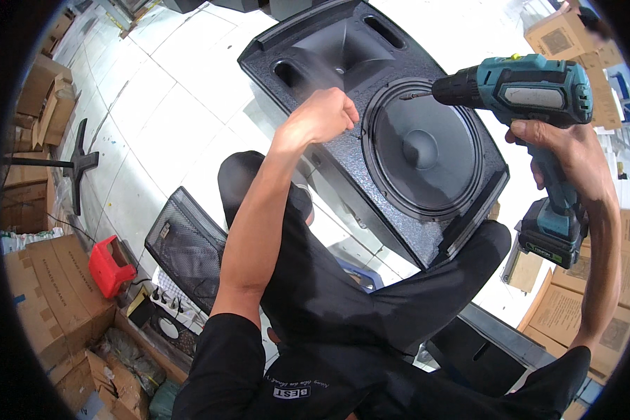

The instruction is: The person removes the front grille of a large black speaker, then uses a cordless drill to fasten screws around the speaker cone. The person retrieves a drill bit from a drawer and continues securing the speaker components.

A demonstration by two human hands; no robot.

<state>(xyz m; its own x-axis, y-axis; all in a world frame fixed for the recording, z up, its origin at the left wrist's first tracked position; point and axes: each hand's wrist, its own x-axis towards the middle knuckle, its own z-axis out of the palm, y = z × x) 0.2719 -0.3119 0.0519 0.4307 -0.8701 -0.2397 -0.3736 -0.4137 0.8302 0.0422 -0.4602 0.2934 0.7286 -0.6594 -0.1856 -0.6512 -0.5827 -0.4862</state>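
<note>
Here, drill (518,87) in right hand (563,150).

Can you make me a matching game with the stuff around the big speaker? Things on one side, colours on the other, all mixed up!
Things:
1. cordless drill in the right hand
2. speaker cabinet under the left hand
3. small case on the floor
4. cardboard boxes

Colours:
A. brown
B. teal
C. red
D. black

Pairs: 1-B, 2-D, 3-C, 4-A
</note>
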